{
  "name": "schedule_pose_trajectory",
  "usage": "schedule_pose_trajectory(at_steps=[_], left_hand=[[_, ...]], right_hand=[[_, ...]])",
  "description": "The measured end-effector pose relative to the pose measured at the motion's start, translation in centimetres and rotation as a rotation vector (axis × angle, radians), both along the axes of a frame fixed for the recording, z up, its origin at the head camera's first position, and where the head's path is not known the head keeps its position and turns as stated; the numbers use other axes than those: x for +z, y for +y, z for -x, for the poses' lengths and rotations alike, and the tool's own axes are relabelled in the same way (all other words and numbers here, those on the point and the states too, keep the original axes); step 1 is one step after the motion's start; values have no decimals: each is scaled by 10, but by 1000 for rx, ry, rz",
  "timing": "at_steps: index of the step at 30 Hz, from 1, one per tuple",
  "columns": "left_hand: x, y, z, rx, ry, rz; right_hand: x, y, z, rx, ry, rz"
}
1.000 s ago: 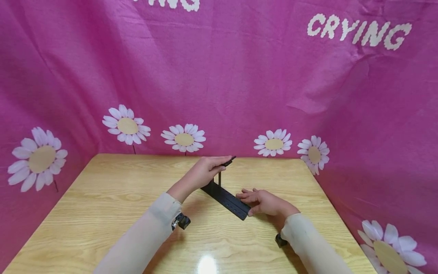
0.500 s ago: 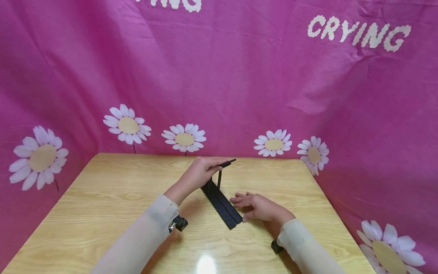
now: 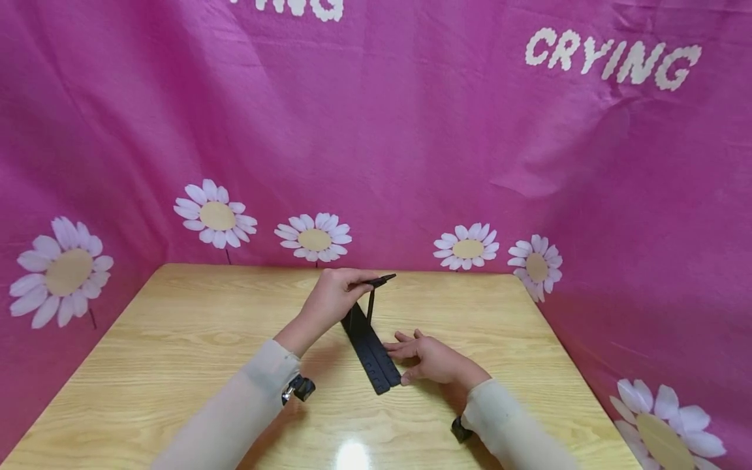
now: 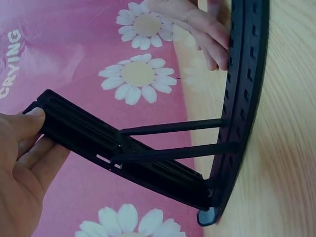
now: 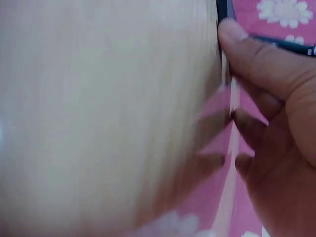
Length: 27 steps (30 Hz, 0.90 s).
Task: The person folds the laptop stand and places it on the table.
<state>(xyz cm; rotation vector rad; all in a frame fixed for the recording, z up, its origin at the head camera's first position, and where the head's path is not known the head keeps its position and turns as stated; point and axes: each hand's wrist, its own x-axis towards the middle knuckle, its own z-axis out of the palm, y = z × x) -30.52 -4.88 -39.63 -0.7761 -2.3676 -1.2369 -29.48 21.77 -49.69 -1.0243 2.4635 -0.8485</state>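
Note:
A black foldable stand, like one for a laptop or tablet, rests on the table with its long notched base (image 3: 369, 356) pointing toward me. Its upper panel (image 4: 94, 143) is raised at an angle, and two thin struts (image 4: 173, 127) join it to the base. My left hand (image 3: 329, 295) pinches the free end of that panel between thumb and fingers. My right hand (image 3: 437, 360) lies beside the base's near end, fingers extended and spread along its right side. The right thumb (image 5: 247, 44) sits right at the dark edge of the base.
The wood-grained table (image 3: 194, 339) reflects a bright light spot at its front. A pink cloth (image 3: 382, 130) with daisies and white lettering encloses the back and sides. A small black camera (image 3: 303, 388) is strapped to the left wrist, another (image 3: 461, 429) to the right.
The near end of the base has swung left, so the stand points more toward me. My right hand has moved left along with it; the left hand shifted slightly left, still gripping the panel.

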Motion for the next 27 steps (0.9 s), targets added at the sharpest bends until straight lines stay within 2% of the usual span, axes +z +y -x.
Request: schedule_pose_trajectory(at_steps=[5,8,14,19,27], left_hand=[[-3,-10,5,-4,-14,-46],[-6,-15,8,-11,-31,-68],[-9,-20,10,-57,-83,-117],[-8,-25,11,-102,-122,-122],[-12,-32,16,-99,-158,-188]], right_hand=[[2,-18,-8,-53,45,-26],[5,-22,-10,-71,43,-33],[9,-23,-8,-28,-23,24],[6,-25,-5,-8,-31,19],[-3,-27,6,0,31,3]])
